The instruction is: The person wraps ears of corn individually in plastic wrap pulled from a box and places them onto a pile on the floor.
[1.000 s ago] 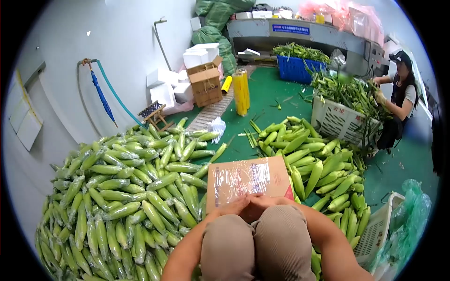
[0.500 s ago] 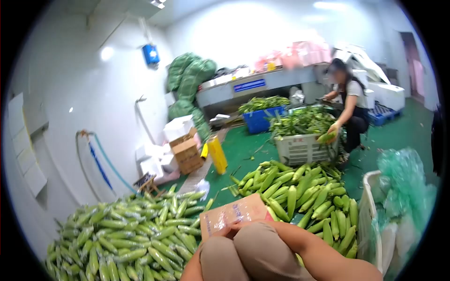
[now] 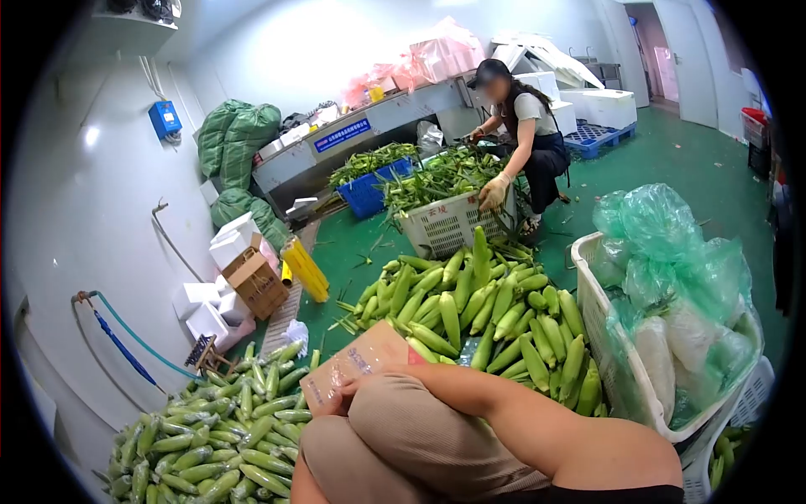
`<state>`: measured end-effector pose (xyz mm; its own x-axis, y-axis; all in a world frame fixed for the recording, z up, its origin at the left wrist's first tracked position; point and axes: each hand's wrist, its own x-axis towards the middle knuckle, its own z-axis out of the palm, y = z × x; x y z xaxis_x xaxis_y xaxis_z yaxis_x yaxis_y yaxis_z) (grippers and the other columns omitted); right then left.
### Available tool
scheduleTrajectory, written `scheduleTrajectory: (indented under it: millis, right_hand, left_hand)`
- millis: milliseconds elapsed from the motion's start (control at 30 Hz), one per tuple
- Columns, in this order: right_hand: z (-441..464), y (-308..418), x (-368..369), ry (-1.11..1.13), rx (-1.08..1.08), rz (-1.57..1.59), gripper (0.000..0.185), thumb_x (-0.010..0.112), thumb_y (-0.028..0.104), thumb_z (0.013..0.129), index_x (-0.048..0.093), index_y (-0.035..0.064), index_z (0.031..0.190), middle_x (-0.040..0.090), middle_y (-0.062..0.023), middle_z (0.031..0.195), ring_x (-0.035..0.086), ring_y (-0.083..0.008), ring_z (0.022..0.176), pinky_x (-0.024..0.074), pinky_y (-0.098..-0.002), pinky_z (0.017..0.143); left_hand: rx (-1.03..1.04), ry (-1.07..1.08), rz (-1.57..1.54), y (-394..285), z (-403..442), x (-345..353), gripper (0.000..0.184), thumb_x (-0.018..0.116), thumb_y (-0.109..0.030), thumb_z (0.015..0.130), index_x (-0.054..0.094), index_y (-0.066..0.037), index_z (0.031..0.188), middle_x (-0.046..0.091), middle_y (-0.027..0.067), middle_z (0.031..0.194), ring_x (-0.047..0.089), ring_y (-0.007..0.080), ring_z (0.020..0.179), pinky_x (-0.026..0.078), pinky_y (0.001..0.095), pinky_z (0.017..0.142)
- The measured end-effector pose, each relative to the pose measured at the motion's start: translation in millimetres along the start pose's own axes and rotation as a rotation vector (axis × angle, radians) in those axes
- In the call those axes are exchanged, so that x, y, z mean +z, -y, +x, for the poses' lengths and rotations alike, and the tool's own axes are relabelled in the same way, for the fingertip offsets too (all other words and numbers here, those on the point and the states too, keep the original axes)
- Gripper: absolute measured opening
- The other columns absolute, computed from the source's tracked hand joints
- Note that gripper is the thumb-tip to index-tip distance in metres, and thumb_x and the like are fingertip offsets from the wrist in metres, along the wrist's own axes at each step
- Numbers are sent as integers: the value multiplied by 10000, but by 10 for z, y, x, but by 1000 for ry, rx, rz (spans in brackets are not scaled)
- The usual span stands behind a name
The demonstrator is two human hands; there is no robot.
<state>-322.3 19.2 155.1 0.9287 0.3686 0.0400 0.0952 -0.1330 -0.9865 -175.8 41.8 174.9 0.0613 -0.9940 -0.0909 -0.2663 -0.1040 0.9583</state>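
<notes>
Here, resting hands [image 3: 341, 398] by the cardboard box [image 3: 357, 357], cannot tell the grip's state; with wrapped corn [image 3: 227, 437] already heaped at left, bare corn [image 3: 504, 328] remaining at right.

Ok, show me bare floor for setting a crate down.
Widest: the green floor between the blue pallet and the green plastic. Smaller, with scraps: the patch between the yellow rolls and the white leaf crate. Crowded: around the cardboard box, with wrapped corn on one side, unwrapped corn on the other.
</notes>
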Motion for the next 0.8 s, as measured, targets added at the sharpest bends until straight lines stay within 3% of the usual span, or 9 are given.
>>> scheduleTrajectory:
  millis: [800]
  right_hand:
    - [137, -159, -537, 13, 104, -37, 457, 638, 256, 982, 608, 9, 1364, 667, -160, 1360, 647, -272, 1205, 503, -382, 1061]
  left_hand:
    - [20, 89, 58, 135, 277, -79, 648, 756, -226, 949, 534, -36, 1528, 639, 142, 1420, 599, 233, 1293, 456, 364, 1112]
